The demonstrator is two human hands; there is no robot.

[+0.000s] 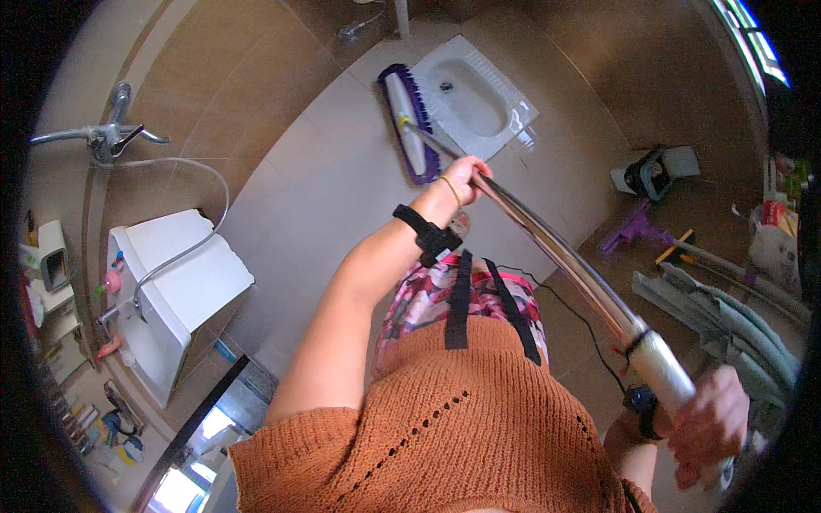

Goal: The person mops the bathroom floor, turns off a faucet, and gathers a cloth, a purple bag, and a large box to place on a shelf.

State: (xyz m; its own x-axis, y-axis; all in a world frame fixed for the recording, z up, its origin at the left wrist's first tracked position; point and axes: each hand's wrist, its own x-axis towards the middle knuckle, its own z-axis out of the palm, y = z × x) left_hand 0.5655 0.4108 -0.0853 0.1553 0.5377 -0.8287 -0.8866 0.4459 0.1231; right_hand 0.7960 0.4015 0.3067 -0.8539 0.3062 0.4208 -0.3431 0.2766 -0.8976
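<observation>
A purple-fringed floor mop (410,125) with a pale plate lies on the light tiled floor, its head along the left edge of a white squat toilet pan (471,96). Its metal pole runs diagonally down to the right, to a white grip at the near end. My left hand (465,179) is closed around the lower pole, a little above the mop head. At the lower right my right hand (712,423), somewhat blurred, grips the white handle (660,369).
At the left are a white washbasin (151,340), a shower hose and a wall-mounted mixer tap (106,141). To the right stand an open bin (654,176), a purple squeegee-like tool (635,231) and hanging grey-green cloths (718,314). A black cable crosses the floor beside me.
</observation>
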